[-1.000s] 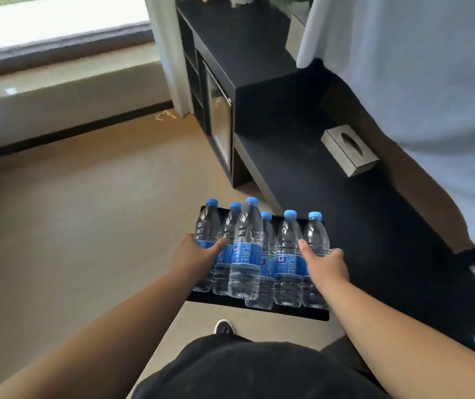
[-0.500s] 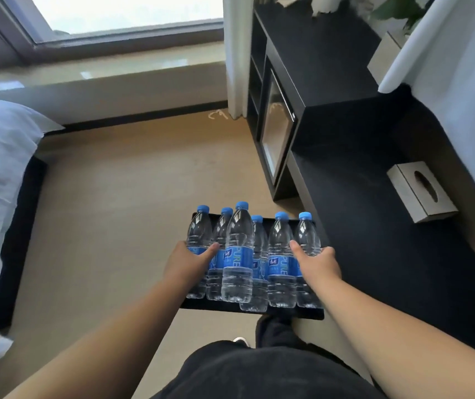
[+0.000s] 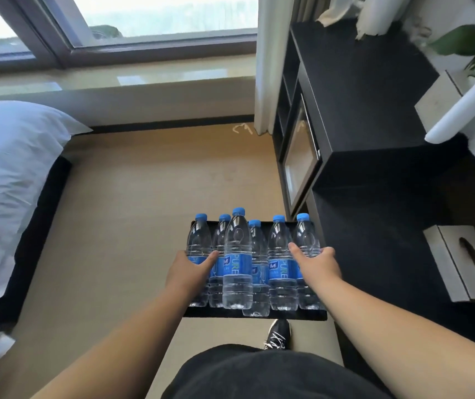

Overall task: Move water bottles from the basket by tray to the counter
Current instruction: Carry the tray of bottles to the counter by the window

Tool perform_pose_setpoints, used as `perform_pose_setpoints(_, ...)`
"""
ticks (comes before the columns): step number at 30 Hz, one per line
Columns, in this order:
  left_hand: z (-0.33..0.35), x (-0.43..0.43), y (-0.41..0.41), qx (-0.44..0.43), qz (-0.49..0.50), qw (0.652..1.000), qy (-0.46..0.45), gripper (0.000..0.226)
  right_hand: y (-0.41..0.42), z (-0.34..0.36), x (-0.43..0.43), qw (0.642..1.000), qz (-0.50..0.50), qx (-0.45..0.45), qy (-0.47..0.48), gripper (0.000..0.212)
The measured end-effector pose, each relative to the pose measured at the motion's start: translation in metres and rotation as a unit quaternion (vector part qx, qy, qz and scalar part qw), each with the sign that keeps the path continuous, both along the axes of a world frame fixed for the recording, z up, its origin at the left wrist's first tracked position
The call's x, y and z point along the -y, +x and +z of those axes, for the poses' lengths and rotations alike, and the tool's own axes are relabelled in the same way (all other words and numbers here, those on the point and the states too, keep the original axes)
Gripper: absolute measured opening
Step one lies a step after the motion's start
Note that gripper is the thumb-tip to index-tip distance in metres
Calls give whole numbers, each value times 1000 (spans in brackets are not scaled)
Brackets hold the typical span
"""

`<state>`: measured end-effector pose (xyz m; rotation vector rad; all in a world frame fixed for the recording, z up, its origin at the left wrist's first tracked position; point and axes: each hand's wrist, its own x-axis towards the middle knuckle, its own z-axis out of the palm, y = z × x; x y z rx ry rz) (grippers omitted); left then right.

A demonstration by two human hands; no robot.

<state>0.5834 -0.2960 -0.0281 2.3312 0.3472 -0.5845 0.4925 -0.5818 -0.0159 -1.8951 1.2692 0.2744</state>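
Left hand (image 3: pixel 185 269) and right hand (image 3: pixel 319 263) are gripping the tray (image 3: pixel 216 312) by its sides, thumbs pressing the bottles (image 3: pixel 237 254), left of the counter (image 3: pixel 388 254).

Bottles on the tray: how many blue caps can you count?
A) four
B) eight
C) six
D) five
C: six blue-capped bottles stand upright on the black tray, four in the back row and two nearer the person.
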Motion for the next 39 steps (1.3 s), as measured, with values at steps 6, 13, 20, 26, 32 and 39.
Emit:
perform_pose_setpoints(6, -8, 38, 47, -6, 37, 999, -17, 74, 75, 2, 47, 999, 45, 7, -2, 94)
perform_pose_setpoints(13, -5, 61, 127, 4, 54, 998, -35, 74, 158, 3, 73, 998, 69, 12, 0, 95)
perform_pose_setpoints(20, -4, 66, 235, 13, 44, 998, -49, 75, 254, -6, 73, 999, 47, 22, -6, 101)
perform_pose_setpoints(26, 3, 57, 340, 3, 9, 999, -48, 76, 339, 2, 58, 1000, 10, 7, -10, 100)
perform_pose_setpoints(32, 6, 45, 432, -1, -22, 999, -36, 77, 412, 8, 40, 1000, -14, 3, -11, 98)
perform_pose_setpoints(39, 9, 50, 499, 1, -7, 998, -65, 71, 472, 12, 42, 1000, -20, 3, -11, 100)
